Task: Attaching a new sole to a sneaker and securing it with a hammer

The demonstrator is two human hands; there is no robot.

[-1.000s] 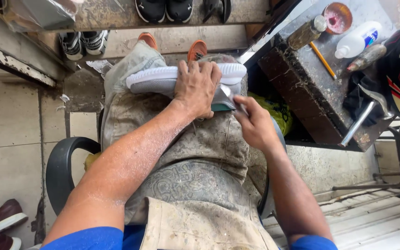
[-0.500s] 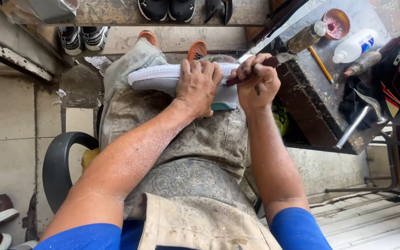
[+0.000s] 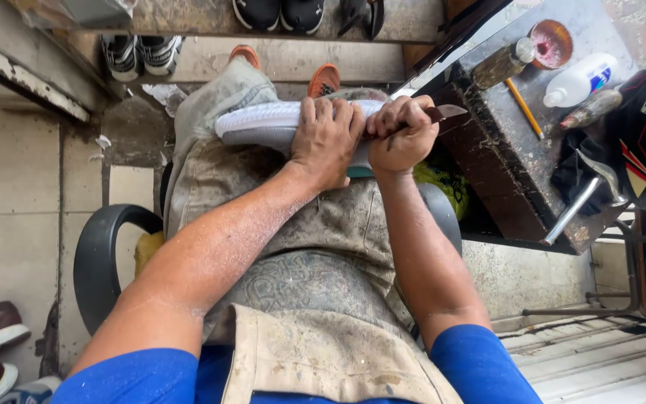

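While resting across the knees at 12 o'clock, supported by large stained canvas apron [image 3: 315, 299] covering the lap. To 3 o'clock: dark, scuffed metal-topped workbench [image 3: 517, 172]. To 9 o'clock: curved black chair arm [image 3: 102, 254].

On the knees, sole edge toward the camera: white knitted sports shoe [image 3: 263, 123], lying lengthwise from 9 to 3 o'clock. Pinned from above by left hand [image 3: 327, 138], fingers together and pressed flat over the shoe's middle.

Change over the last second: right hand [image 3: 401, 135] raised from the shoe's lower heel corner to its heel end, now knuckle to knuckle with the left. Fingers clamped in a fist round a short dark-handled knife [image 3: 446, 112], blade tip pointing to 3 o'clock, past the heel. Reads as a cutting or trimming stroke at the heel end.

Around: steel hammer [image 3: 585, 202], white plastic bottle [image 3: 581, 78], yellow pencil [image 3: 525, 108] on the bench. Close to the blade's line: bench edge.
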